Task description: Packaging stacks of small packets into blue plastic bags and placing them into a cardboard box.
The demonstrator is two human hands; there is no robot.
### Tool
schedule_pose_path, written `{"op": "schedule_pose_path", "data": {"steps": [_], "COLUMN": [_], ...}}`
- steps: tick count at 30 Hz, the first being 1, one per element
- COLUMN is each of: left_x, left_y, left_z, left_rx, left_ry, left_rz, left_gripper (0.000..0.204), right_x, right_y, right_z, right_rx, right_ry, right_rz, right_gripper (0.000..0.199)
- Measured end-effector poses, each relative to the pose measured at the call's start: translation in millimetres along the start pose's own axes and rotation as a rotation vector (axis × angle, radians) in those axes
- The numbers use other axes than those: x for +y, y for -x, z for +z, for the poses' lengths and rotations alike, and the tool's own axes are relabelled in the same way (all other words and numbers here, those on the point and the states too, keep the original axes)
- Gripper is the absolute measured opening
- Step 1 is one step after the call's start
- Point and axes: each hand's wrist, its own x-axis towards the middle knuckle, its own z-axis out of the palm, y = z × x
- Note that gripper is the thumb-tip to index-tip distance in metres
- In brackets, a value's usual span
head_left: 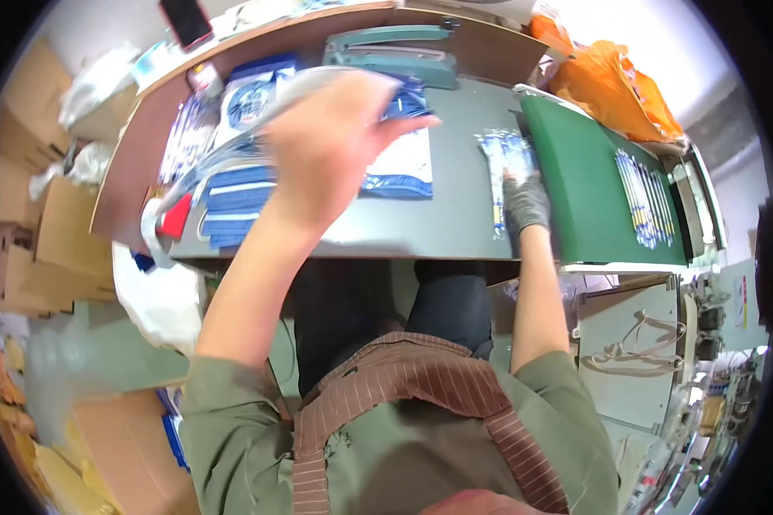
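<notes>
Head view: my left hand (331, 146) is raised over the grey worktop (421, 225), fingers spread and curled round a clear bag (232, 137) that blurs up and leftward from it. My right hand (524, 202), in a grey glove, lies flat with its fingers on a clear packet (500, 163) of blue-and-white pieces, right at the edge of the green belt (584, 189); it presses, it does not grip. To do this well, I judge I should keep the packet flat under the gloved fingers and slide it squarely onto the belt, well short of the row of packets (646, 202) farther along. The bag needs a firm pinch at its mouth, since it is limp. Under my left hand lie stacked blue-and-white pouches (232, 202), which crowd that side. A teal sealer (395, 51) stands at the back, an orange bag (614, 86) beyond the belt, and cartons (51, 249) to my left.
</notes>
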Motion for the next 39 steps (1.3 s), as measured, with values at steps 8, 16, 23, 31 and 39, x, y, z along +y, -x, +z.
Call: {"op": "schedule_pose_path", "data": {"steps": [8, 16, 23, 31, 39], "left_x": [-38, -58, -58, -26, -35], "left_y": [67, 76, 110, 121, 119], "left_z": [187, 110, 126, 172, 187], "left_rx": [-0.887, -0.734, -0.742, -0.832, -1.013], "left_ry": [0.344, -0.223, 0.316, 0.332, 1.09], "left_rz": [-0.22, -0.459, -0.236, -0.358, -1.187], "left_gripper": [0.005, 0.019, 0.023, 0.022, 0.024], "right_x": [-7, -112, -52, -47, -22], "right_y": [-29, 1, -34, 57, 55], "right_z": [16, 33, -1, -43, -43], "right_rx": [0.062, -0.176, -0.049, -0.071, -0.21], "right_ry": [-0.339, 0.074, 0.185, -0.564, 0.228], "right_rz": [0.035, -0.433, -0.333, -0.686, -0.667], "right_gripper": [0.107, 0.125, 0.093, 0.071, 0.053]}}
